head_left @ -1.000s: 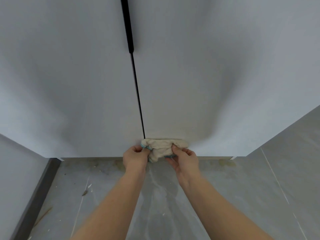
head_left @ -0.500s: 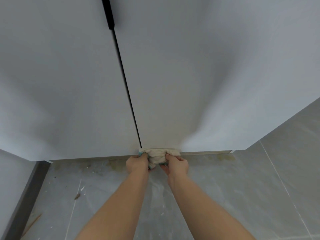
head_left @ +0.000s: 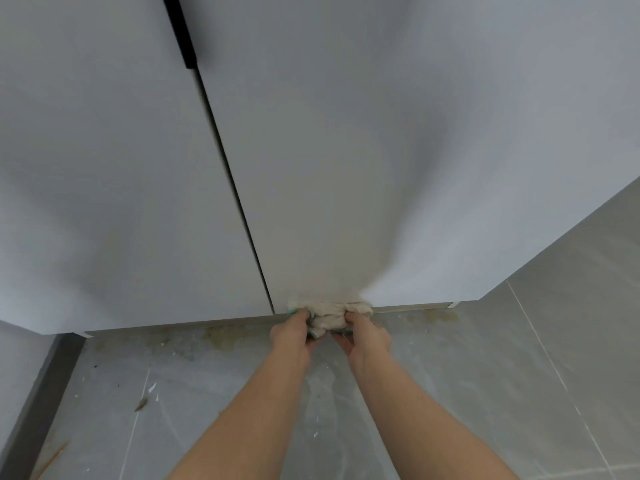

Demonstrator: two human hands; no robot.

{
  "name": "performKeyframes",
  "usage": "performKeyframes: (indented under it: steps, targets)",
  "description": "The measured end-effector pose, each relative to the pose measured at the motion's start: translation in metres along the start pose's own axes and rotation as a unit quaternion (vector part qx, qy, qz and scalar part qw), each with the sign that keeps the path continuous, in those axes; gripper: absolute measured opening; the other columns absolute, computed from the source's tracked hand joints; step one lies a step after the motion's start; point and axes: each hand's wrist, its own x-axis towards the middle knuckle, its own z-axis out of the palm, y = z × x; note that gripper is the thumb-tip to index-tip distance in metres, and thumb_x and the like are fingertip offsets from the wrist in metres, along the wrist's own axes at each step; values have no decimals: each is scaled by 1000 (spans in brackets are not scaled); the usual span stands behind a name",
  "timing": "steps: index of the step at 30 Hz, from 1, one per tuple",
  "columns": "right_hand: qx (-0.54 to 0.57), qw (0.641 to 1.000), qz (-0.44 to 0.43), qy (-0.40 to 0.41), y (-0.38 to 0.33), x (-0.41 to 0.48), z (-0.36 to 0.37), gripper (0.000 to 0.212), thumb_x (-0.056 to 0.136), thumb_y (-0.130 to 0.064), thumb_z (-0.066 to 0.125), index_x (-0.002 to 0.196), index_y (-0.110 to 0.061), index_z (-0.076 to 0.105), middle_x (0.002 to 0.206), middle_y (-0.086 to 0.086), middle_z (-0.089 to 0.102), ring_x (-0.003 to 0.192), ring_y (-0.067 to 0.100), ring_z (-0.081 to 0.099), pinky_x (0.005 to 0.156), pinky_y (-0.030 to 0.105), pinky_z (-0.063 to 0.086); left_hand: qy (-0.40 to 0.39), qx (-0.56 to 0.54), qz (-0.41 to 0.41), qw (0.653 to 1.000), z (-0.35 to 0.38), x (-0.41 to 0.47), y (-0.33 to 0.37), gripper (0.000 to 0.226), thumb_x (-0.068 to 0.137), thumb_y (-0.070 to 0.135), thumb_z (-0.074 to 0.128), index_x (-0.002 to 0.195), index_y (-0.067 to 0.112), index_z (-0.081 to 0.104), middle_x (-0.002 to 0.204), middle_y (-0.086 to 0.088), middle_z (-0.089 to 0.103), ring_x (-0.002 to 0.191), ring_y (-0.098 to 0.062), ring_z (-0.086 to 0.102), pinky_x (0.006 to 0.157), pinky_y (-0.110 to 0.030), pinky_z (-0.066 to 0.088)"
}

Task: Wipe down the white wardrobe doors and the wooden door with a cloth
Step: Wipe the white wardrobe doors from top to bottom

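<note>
Two hands: left hand point(head_left: 290, 336), right hand point(head_left: 367, 338) gripped cloth point(head_left: 329, 314), fingers curled.
Cloth: bunched between them, at wardrobe door point(head_left: 346, 168) bottom edge.

Wardrobe foot: crumpled beige cloth point(head_left: 329, 314) against the bottom edge of the right white flat wardrobe door point(head_left: 381, 150).
The left white wardrobe door point(head_left: 104, 168) adjoins across a narrow seam, with the long black bar handle point(head_left: 180, 29) at the seam's top. The left hand point(head_left: 291, 336) and right hand point(head_left: 367, 341) grip the cloth from either side, above the grey tiled floor point(head_left: 519, 375).

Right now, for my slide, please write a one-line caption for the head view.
Left hand and right hand grip a bunched cloth at the bottom edge of the right white wardrobe door.
</note>
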Motion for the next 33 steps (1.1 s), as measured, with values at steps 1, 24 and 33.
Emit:
performKeyframes:
  steps: [1,24,33]
  targets:
    - [2,1000,-2,-3,-2,-1,-1,29,85,9,62,114,8,56,89,19,59,91,36,60,75,45,56,6,8,2,1000,3,-2,0,12,88,-9,59,80,-4,52,78,-17,55,64,-27,55,40,-36,52]
    - [74,981,-143,-105,-92,-103,-13,22,87,-5,66,103,-6,51,103,20,58,87,29,64,67,34,59,-67,-5,150,986,39,-138,41,8,89,-2,62,83,2,65,81,-11,68,73,-17,65,73,-27,56]
    - [79,965,-219,-119,-121,-150,-4,21,86,-9,70,96,-7,51,99,17,57,82,25,65,65,30,59,-87,18,236,968,43,-181,65,7,89,5,65,92,0,67,85,-11,69,79,-16,67,60,-17,56]
